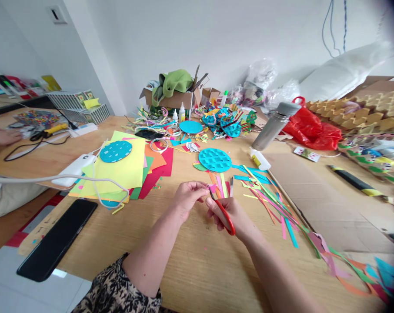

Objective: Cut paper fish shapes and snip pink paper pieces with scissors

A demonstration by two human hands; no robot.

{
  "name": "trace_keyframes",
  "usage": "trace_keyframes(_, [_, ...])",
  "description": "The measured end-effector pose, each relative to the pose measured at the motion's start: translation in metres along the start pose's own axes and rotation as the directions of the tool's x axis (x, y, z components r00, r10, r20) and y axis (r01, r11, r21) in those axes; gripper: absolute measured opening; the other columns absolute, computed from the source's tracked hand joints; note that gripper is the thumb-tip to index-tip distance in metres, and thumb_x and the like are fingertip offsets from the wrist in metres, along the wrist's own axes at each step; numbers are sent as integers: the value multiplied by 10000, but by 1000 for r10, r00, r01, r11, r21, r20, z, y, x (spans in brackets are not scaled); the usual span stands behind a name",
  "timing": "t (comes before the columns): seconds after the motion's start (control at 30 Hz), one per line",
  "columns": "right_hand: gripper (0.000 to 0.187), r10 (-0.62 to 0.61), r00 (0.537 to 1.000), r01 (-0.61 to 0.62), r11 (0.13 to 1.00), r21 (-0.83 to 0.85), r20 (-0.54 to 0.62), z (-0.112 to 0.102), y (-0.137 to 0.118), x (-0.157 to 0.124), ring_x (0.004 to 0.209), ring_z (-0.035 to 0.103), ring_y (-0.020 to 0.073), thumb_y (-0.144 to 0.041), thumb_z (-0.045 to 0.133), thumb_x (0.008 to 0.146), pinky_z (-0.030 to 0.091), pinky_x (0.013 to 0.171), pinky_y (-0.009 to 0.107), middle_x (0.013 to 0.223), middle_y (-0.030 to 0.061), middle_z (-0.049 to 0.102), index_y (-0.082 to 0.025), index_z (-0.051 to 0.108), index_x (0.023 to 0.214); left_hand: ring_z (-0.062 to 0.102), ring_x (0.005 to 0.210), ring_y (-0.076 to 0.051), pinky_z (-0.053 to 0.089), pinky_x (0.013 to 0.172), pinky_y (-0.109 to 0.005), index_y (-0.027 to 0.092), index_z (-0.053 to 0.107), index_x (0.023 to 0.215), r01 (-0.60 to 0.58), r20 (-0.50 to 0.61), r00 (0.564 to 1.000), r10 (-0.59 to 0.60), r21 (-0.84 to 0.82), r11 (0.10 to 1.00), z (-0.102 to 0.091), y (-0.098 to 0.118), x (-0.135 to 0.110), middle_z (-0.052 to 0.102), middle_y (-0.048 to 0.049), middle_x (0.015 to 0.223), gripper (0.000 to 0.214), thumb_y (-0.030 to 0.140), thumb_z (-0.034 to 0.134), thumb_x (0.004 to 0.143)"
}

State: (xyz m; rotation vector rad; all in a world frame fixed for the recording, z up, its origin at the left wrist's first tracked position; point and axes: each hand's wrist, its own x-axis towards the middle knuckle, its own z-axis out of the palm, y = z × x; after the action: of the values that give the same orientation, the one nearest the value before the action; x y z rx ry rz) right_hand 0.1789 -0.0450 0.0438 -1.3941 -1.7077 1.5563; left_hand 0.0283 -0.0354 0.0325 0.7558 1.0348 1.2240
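Observation:
My right hand [231, 217] grips red-handled scissors [223, 213], the blades pointing up and left toward my left hand. My left hand [188, 198] is closed in a pinch on a small pink paper scrap [212, 188] right at the blade tips. Both hands hover over the wooden table [190, 261]. Just beyond them lie several coloured paper strips [265, 195] and a teal woven paper disc [215, 159].
A stack of coloured paper sheets [125, 169] with a second teal disc lies at left, a black phone [58, 239] at the near left edge. A steel bottle [273, 126], glue bottle [259, 158], cardboard sheet [330, 204] and craft clutter lie beyond. Another person's hand [1, 137] is at far left.

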Motion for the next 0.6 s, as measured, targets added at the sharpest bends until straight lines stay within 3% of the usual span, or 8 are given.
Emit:
trace_keyframes(0.2, [544, -15, 1000, 15, 1000, -11, -1, 0, 1, 1, 341, 496, 92, -653, 615, 764, 307, 342, 175, 409, 2, 548, -130, 634, 617, 524, 611, -76, 409, 567, -223, 128, 677, 612, -4, -6, 1000, 4, -7, 1000, 0, 0, 0, 656, -43, 886, 143, 228, 747, 538])
trace_keyframes(0.6, [547, 13, 1000, -13, 1000, -2, -5, 1, -3, -1, 314, 468, 83, -658, 627, 744, 284, 321, 173, 389, -12, 518, -131, 630, 597, 534, 649, -96, 410, 590, -238, 130, 667, 607, -6, 5, 1000, 6, 6, 1000, -1, 1, 0, 657, -57, 898, 139, 226, 734, 532])
